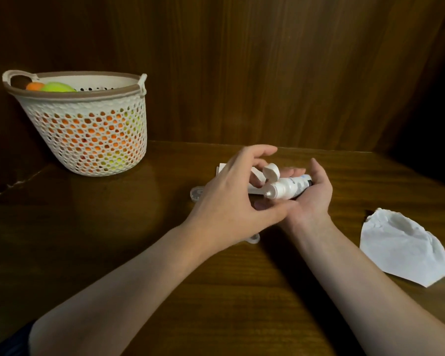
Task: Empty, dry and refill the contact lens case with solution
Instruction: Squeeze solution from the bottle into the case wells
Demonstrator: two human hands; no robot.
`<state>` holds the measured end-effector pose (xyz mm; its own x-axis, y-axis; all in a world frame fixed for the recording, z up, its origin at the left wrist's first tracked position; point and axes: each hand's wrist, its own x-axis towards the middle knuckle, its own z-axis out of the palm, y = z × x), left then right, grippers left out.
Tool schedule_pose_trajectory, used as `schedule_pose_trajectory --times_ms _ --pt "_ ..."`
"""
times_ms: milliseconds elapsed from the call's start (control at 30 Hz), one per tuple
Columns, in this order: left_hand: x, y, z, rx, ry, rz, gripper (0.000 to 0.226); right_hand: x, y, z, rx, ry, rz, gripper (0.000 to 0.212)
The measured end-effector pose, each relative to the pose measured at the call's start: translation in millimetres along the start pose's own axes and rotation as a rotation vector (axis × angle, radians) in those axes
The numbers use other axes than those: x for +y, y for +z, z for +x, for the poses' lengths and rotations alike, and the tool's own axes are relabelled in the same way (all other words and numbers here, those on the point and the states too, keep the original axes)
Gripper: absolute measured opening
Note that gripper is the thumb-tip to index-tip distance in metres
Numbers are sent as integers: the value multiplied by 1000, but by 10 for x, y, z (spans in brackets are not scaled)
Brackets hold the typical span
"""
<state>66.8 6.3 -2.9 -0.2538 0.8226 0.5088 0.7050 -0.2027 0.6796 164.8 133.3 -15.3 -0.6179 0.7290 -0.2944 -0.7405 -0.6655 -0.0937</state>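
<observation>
My right hand [311, 199] lies palm up and holds the white solution bottle [290, 187] on its side, nozzle pointing left. The bottle's flip cap [271, 172] stands open. My left hand [229, 201] hovers over the nozzle end with its fingers spread and loosely curved around the cap and its thumb just below the nozzle. It grips nothing that I can see. A clear round part of the lens case [197, 194] peeks out on the table left of that hand. A small white round piece [254, 238] shows under my left wrist. Whatever else is there lies hidden beneath my hands.
A crumpled white tissue [406, 245] lies on the wooden table [139, 253] at the right. A white perforated basket [88, 124] with orange and green balls stands at the back left. A white box [222, 167] lies behind my left hand. Wooden walls close the back and right.
</observation>
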Motion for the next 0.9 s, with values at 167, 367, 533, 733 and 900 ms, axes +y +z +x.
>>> schedule_pose_trajectory --times_ms 167,367,533,733,900 --pt "-278 -133 -63 80 -50 -47 45 -43 -51 70 32 -34 49 35" --pt "-529 -226 -119 29 -76 -45 34 -6 -195 120 100 -99 -49 37" --pt "-615 -277 -131 -34 -147 -36 28 30 -252 136 93 -112 -200 37" --pt "-578 -269 -140 -162 -226 -70 32 48 -253 146 39 -124 -274 36" --pt "-537 -288 -158 -209 -197 -101 26 64 -252 156 21 -127 -329 36"
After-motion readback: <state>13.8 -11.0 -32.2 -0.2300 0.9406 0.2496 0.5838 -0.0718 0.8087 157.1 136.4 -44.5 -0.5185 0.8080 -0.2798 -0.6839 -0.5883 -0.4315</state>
